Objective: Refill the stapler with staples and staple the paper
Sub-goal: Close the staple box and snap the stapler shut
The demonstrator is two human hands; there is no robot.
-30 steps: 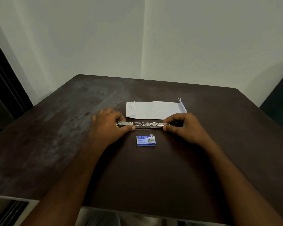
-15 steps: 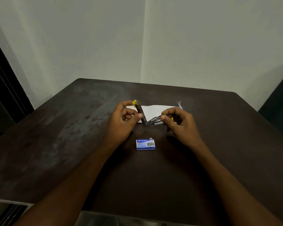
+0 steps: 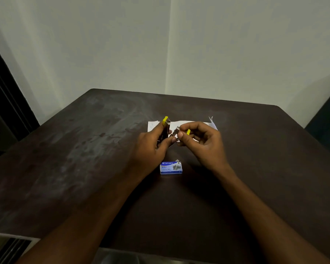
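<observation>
left hand (image 3: 152, 143): fingers curled round the upright arm of the stapler (image 3: 166, 123), thumb pressed against its lower part.
right hand (image 3: 204, 143): thumb and forefinger pinch the stapler's other arm near its yellow end; the remaining fingers are loosely curled.
stapler: one, hinged open in a v and lifted off the table (image 3: 84, 149), between the two hands and in front of the paper (image 3: 181, 123).
paper: one white piece, flat on the table behind the hands, far right corner turned up; whether it is more than one leaf cannot be told.
staple box (image 3: 171, 168): one, blue and white, flat on the table just below the hands, touched by neither.
hands: two.
</observation>
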